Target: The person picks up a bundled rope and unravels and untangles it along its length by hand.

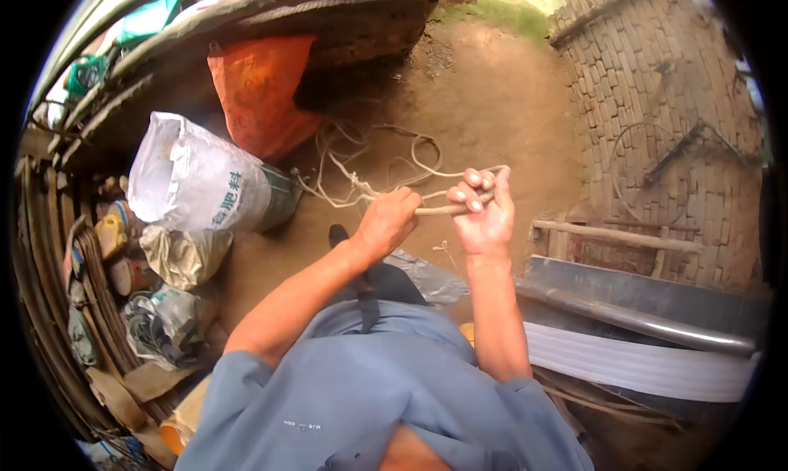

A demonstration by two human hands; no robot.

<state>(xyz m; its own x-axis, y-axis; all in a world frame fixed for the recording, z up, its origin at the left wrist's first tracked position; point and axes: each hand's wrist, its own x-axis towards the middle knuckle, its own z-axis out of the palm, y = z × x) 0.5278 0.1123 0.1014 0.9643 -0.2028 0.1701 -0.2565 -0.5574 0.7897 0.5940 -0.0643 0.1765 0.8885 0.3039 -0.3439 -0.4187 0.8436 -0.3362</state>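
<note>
At eight o'clock, a clear bag (174, 313) with dark coils inside; toward nine, a crumpled pale bag (187, 256) just beside the white sack (209, 179). Tilted, mouth toward the upper left, with no visible hand on the sack. At half past ten, an orange bag (263, 93), slumped upright near the wooden ledge (353, 19). From eleven to twelve, loose loops of rope (442, 211) on the bare ground, probably laid slack for feeding freely to the hands. Near the centre, the left hand (390, 223), back upward, fingers together and clamped on the rope, seemingly as an anchor for the short span between the hands. At three, the right hand (484, 212), palm upward, fingers bent inward and nearly closed over the rope, with one strand up around the tip of an upright digit, perhaps for separating the bight from the lower strand; cannot tell whether thumb or forefinger. Farther right, also at three, a wooden bar (620, 236); at four, a shiny metal pipe (657, 323) above a white ribbed sheet (632, 362).
</note>
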